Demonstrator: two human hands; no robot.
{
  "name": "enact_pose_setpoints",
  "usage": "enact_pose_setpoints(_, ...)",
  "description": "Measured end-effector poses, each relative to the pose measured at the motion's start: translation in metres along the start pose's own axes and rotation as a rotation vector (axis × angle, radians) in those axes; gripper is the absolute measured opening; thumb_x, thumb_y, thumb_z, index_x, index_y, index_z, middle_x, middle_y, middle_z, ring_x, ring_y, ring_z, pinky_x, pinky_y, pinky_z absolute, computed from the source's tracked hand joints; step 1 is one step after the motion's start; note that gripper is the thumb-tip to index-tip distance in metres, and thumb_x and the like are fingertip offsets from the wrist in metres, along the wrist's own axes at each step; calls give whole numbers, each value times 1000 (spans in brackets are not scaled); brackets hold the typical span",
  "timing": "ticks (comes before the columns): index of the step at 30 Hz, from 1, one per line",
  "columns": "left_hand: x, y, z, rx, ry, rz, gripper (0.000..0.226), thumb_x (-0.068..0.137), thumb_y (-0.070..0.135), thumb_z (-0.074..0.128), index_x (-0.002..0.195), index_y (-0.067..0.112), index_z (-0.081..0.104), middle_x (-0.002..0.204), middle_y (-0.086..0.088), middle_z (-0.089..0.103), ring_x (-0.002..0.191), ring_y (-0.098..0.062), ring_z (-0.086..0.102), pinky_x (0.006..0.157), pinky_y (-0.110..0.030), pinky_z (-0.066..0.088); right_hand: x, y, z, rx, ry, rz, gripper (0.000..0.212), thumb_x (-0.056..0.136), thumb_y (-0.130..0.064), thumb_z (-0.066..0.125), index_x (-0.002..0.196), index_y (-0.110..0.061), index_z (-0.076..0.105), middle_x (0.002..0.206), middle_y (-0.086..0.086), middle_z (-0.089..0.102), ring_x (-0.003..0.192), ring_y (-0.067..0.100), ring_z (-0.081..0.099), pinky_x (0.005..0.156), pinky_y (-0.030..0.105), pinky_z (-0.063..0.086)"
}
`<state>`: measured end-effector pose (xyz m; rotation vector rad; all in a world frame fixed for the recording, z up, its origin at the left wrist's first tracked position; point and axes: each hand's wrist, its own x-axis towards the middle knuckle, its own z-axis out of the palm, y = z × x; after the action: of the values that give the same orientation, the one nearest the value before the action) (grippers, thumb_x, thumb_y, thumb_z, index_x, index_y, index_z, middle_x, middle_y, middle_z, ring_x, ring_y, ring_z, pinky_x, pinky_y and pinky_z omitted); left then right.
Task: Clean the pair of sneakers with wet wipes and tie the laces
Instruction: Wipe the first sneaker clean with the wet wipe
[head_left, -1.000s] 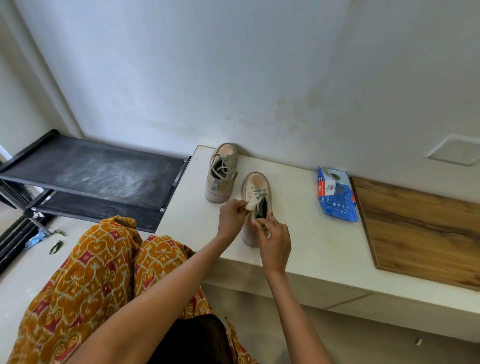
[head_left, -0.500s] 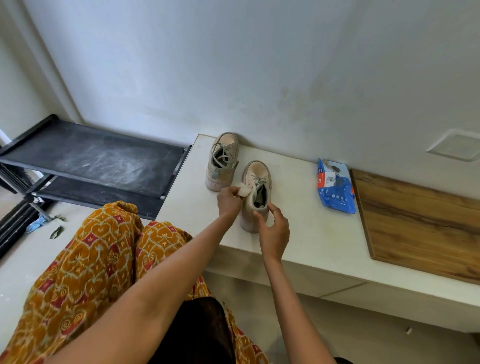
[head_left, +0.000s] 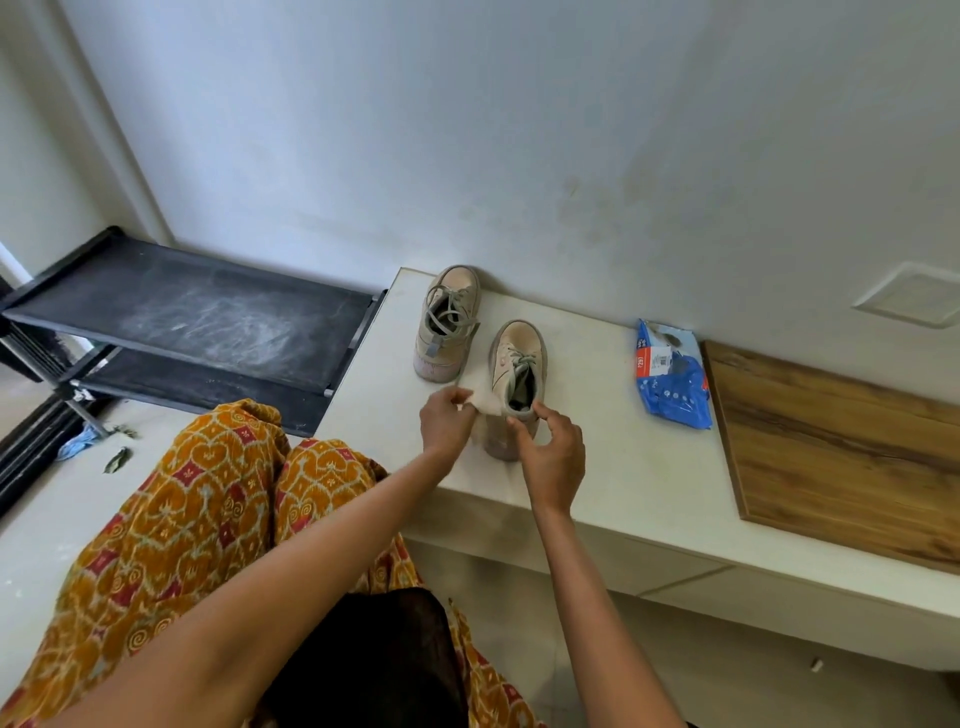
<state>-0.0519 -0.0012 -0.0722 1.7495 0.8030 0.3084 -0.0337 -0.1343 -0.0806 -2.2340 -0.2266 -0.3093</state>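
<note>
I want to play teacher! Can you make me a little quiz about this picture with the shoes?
1. True or false: the left hand is holding a wipe against the side of the near shoe.
2. Where is the blue wipes pack? A) on the black shoe rack B) on the white bench, between the shoes and the wooden board C) on the floor
3. Fill in: the right hand grips the near shoe at its ____ end, while the far shoe stands untouched by the wall.

Key: 1 true; 2 B; 3 heel
</note>
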Motion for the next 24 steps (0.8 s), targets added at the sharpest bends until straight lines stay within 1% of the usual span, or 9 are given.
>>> enact_pose_setpoints(3, 12, 12, 5, -59, -58, -15, 21, 87, 14, 62, 105, 5, 68, 99, -10, 68, 94, -23, 62, 74, -27, 45, 0, 4, -3, 44, -39, -1, 41, 79, -35, 73, 117, -19, 66, 108, -1, 68, 104, 15, 56, 85, 34, 50)
enact_pose_setpoints(6, -4, 12, 19, -81, 9, 18, 21, 85, 5, 62, 105, 4, 70, 97, -10, 71, 85, -14, 61, 74, -22, 46, 2, 7, -7, 42, -54, -36, 39, 80, -30, 73, 118, -19, 66, 107, 1, 68, 107, 16, 55, 88, 33, 49)
enact_pose_setpoints(8, -19, 3, 23, -77, 69, 106, 23, 83, 0, 63, 104, 4, 71, 97, -10, 70, 84, -13, 60, 76, -14, 47, 1, 7, -8, 38, -45, -42, 39, 81, -27, 73, 117, -17, 66, 106, 3, 69, 106, 17, 56, 87, 33, 49)
enact_pose_setpoints(10, -29, -6, 20, -47, 74, 237, 21, 82, -3, 64, 100, 2, 72, 91, -11, 69, 79, -12, 59, 69, -6, 42, 0, 5, -8, 41, -21, -40, 38, 80, -24, 74, 116, -15, 67, 104, 4, 69, 104, 19, 57, 85, 35, 50)
enact_pose_setpoints(14, -31, -12, 5, 91, -73, 444, 17, 82, 0, 66, 98, 3, 72, 83, -5, 63, 73, -15, 59, 67, -18, 46, 1, 5, -10, 7, -10, -44, 37, 77, -15, 76, 113, -15, 69, 99, 4, 70, 99, 21, 59, 79, 38, 52)
enact_pose_setpoints(16, -23, -7, -2, 71, -20, 413, 18, 83, 1, 66, 100, 3, 72, 87, -8, 66, 77, -18, 61, 69, -25, 49, 2, 4, -12, 27, -13, -17, 35, 77, -21, 76, 111, -17, 70, 100, 3, 70, 101, 19, 59, 81, 35, 51)
enact_pose_setpoints(19, 1, 10, -4, 14, 101, 232, 22, 85, 5, 63, 106, 4, 70, 99, -10, 70, 87, -20, 63, 76, -27, 49, 0, 1, -11, 83, -22, 23, 37, 77, -30, 76, 112, -18, 70, 105, 0, 69, 103, 14, 57, 83, 28, 48)
enact_pose_setpoints(21, 15, 22, 3, -2, 21, 178, 22, 85, 9, 64, 107, 6, 70, 99, -7, 70, 90, -18, 63, 76, -26, 49, -1, 1, -10, 65, -16, 6, 37, 78, -32, 75, 112, -18, 69, 105, 0, 68, 103, 14, 58, 80, 27, 48)
enact_pose_setpoints(24, 20, 33, 18, 2, -63, 195, 24, 83, 2, 58, 102, 5, 72, 100, -12, 71, 94, -23, 65, 81, -32, 52, 0, 1, -8, -6, 12, -27, 35, 77, -33, 76, 108, -18, 71, 100, 1, 69, 100, 16, 59, 76, 31, 52)
